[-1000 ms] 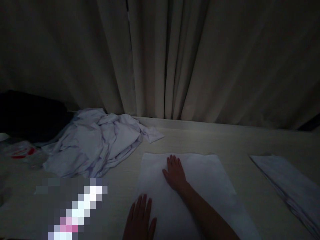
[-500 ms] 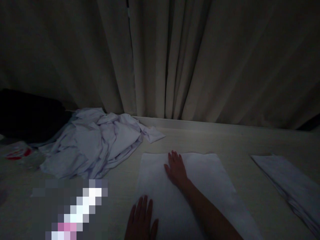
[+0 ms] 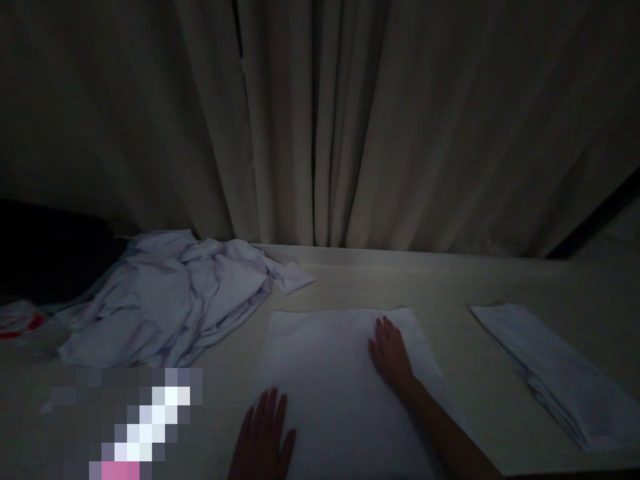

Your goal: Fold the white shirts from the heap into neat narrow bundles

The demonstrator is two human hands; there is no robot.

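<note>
my left grip [image 3: 263, 433] and right grip [image 3: 393, 353], flat and unclenched, lie on the white cloth [image 3: 330, 393] between crumpled pile [image 3: 165, 293] and folded stack [image 3: 555, 373]; smoothing well calls for light, even outward strokes.

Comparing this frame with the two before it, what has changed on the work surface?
The right hand has moved rightward across the white cloth, from near the middle of its far part toward its right edge. Nothing was visibly grasped or let go. The left hand stays flat by the cloth's left edge; the crumpled pile and folded stack look unmoved.
</note>
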